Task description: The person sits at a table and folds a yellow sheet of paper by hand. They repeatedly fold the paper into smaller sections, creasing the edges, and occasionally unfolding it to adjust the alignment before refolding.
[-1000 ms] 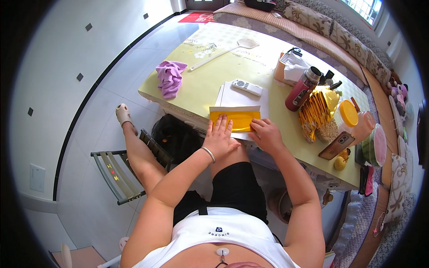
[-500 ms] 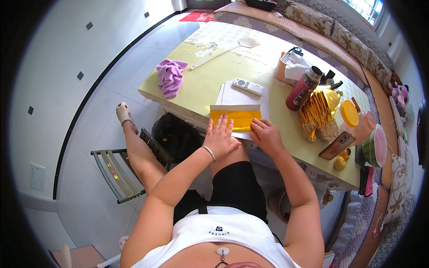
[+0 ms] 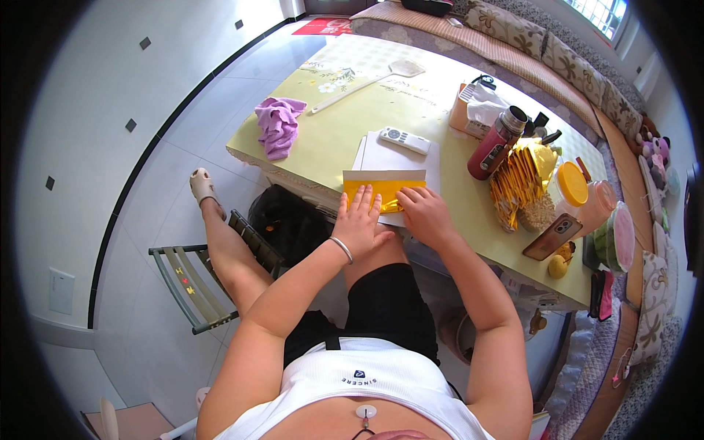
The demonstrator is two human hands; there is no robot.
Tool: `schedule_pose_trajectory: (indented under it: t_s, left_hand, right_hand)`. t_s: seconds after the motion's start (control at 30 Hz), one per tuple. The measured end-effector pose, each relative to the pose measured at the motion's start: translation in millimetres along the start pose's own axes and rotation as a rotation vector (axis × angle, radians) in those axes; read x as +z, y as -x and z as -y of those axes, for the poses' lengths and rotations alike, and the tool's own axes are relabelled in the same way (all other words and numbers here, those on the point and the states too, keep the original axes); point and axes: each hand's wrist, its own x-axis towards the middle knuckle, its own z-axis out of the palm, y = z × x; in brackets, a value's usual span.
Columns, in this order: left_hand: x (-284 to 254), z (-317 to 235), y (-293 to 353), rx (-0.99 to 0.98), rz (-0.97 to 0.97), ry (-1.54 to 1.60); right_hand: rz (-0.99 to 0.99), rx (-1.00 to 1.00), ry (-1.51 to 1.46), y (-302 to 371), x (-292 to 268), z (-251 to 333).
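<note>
A gold foil sheet [image 3: 389, 189] with a pale strip along its far edge lies at the table's near edge, over some white paper [image 3: 370, 152]. My left hand [image 3: 360, 224] rests flat on the left part of the foil, fingers stretched out and slightly spread. Over the right end is my right hand [image 3: 427, 217], its fingers bent and closed on the foil, which looks creased and lifted by the fingertips. Its thumb is mostly hidden. A white remote control [image 3: 405, 139] sits on the paper just beyond.
On the table [image 3: 323, 158] lie a purple cloth [image 3: 279, 126] and a pale fly swatter [image 3: 367, 86]. To the right stand a tissue box [image 3: 477, 110], a dark red thermos [image 3: 499, 143], a bundle of folded gold pieces [image 3: 517, 180], jars and a leaning phone [image 3: 551, 237].
My right hand has shifted a little left and inward over the foil, and its fingers now bend onto it, creasing the right end. My left hand stays in place.
</note>
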Motion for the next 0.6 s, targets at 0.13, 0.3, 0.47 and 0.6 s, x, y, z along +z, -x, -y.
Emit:
schedule_pose_trajectory:
  t_s: [0.13, 0.3, 0.47, 0.6]
  left_hand:
    - [-2, 2, 0, 0.005, -0.007, -0.002]
    - [-3, 2, -1, 0.025, -0.038, -0.012]
    - [-7, 3, -5, 0.037, -0.029, -0.023]
    - [-4, 5, -5, 0.043, -0.049, -0.016]
  right_hand:
    - [0.048, 0.026, -0.090, -8, -5, 11]
    - [0.041, -0.044, -0.043, 0, 15, 7]
    - [0.121, -0.055, 0.031, 1, 21, 10]
    - [0.074, -0.068, 0.089, -5, 20, 19]
